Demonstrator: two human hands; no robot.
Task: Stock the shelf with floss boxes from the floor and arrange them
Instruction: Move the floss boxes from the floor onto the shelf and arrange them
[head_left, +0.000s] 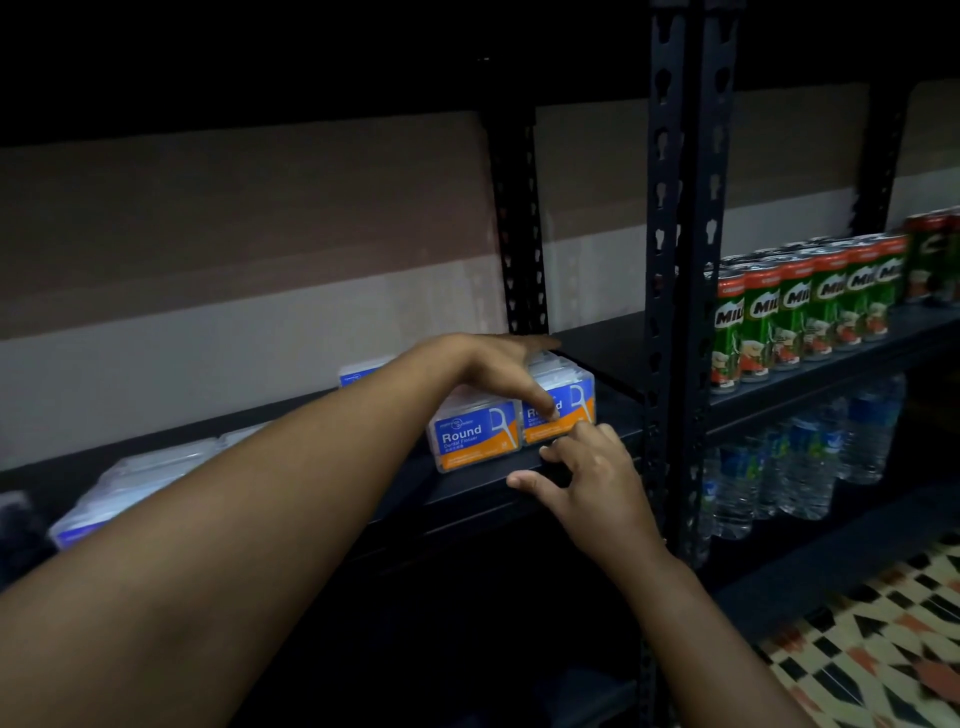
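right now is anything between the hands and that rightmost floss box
Nothing visible: the left hand lies over the rightmost blue-and-orange clear plastic floss box, and the right hand has a fingertip at its lower front edge.

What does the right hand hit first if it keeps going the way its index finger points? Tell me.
Most likely the front label of the rightmost floss box. The right hand points its index finger up and forward at that box's lower front edge, where the left hand already rests. The fingertip looks almost touching; depth is unclear.
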